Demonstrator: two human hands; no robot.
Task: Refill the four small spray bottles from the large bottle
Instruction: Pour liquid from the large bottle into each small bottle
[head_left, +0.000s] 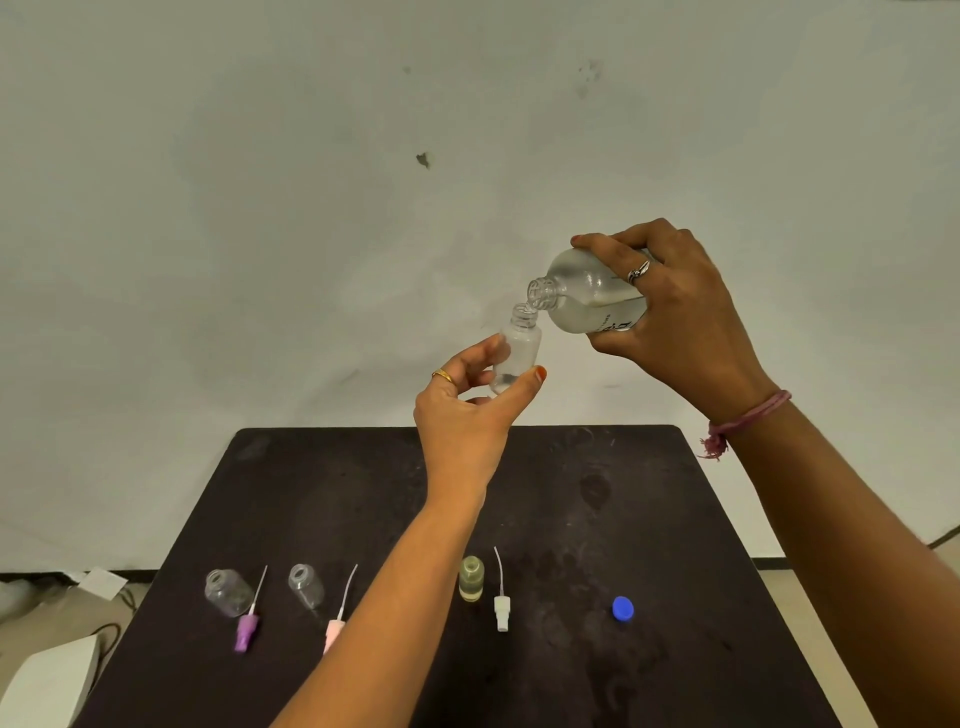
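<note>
- Large bottle (592, 296) tilts above the table (675, 519), right hand (675, 322) wrapped round its body
- Left hand (467, 415) pinches small spray bottle (517, 353) just under its mouth
- Both look light, slick; hold mid-body

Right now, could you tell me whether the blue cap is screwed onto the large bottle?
No, the blue cap lies on the dark table, while the large bottle is tilted open-mouthed in the right hand.

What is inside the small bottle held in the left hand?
A little clear liquid sits at the bottom of the small bottle; the left hand's thumb and fingers cover its lower edge, so the exact level is hidden.
</note>
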